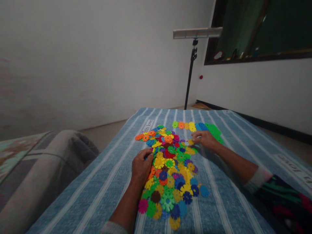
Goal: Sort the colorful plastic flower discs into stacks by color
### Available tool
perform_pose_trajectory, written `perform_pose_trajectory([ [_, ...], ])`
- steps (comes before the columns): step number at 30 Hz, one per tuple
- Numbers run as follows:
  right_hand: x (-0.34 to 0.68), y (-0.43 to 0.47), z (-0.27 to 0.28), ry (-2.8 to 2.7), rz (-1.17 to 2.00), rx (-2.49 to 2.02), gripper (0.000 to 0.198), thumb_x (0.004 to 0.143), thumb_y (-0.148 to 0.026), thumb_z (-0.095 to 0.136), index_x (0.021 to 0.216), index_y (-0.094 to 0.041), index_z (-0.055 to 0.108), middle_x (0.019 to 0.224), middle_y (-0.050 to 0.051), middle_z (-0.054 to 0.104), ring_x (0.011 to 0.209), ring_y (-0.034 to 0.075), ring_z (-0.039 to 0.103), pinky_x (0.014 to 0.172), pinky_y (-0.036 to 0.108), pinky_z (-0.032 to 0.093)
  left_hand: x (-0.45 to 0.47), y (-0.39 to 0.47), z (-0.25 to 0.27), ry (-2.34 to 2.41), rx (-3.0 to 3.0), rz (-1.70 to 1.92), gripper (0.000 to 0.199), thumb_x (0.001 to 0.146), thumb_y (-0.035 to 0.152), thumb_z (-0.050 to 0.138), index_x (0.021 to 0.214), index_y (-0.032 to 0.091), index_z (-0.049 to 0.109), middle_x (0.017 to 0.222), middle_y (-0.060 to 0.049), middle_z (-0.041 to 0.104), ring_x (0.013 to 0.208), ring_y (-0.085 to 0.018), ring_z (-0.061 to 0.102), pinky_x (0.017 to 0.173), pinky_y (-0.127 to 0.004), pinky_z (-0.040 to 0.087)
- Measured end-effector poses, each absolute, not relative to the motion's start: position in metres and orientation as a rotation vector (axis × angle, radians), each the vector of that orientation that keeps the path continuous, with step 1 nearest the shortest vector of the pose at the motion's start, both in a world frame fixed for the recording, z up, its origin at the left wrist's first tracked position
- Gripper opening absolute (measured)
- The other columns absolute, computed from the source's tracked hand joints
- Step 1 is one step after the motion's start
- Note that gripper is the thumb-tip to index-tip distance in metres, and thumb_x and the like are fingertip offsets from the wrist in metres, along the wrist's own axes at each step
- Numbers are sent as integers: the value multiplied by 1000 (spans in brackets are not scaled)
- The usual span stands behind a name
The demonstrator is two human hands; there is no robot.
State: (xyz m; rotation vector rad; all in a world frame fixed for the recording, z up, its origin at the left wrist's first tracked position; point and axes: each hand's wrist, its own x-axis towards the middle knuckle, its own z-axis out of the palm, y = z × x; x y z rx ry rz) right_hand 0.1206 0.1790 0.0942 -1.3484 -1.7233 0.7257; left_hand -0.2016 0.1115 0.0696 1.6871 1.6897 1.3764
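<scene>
A long heap of colourful flower-shaped plastic discs (170,163) lies on the blue striped cloth (102,182) in front of me. At the heap's left edge rests my left hand (142,164), its fingers curled in among the discs. What those fingers hold, if anything, is hidden. My right hand (206,139) is at the far right side of the heap, thumb and fingers pinched at a yellow disc (190,142). Just beyond it runs a row of discs grouped by colour, with orange discs (181,125), blue discs (201,126) and green discs (214,132).
A black stand (189,74) carrying a long pale bar (197,33) rises behind the far end of the cloth-covered surface. Grey fabric (56,162) bulges at the left. A white wall (104,58) closes off the back, with a dark window (263,29) at right.
</scene>
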Motion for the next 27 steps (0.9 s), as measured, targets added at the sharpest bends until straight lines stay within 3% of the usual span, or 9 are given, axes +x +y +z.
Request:
perform_pose_trajectory([
  [6, 114, 257, 103, -1812, 142, -1799, 14, 77, -16, 63, 66, -18, 72, 91, 7, 73, 92, 21, 66, 83, 28, 50, -202, 111, 68, 1696, 1674, 1396, 23, 71, 37, 57, 80, 24, 74, 96, -4, 76, 97, -25, 69, 95, -39, 51],
  [16, 102, 300, 88, -1854, 87, -1972, 23, 78, -13, 58, 83, -14, 80, 85, 12, 76, 85, 22, 69, 68, 25, 45, -202, 107, 67, 1685, 1653, 1409, 23, 72, 37, 58, 81, 24, 74, 98, -5, 76, 98, -25, 69, 94, -40, 51],
  [22, 103, 297, 87, -1898, 43, -2002, 25, 77, -11, 57, 85, -13, 81, 89, 16, 76, 88, 26, 69, 70, 29, 45, -201, 107, 69, 1684, 1665, 1413, 23, 72, 38, 57, 80, 24, 74, 95, -5, 76, 95, -25, 69, 92, -39, 52],
  [27, 105, 285, 95, -1963, -13, -1926, 24, 80, -11, 56, 85, -14, 80, 104, 17, 74, 102, 29, 66, 80, 31, 45, -202, 108, 69, 1695, 1686, 1404, 23, 72, 38, 57, 79, 24, 74, 95, -4, 76, 96, -24, 69, 93, -38, 52],
])
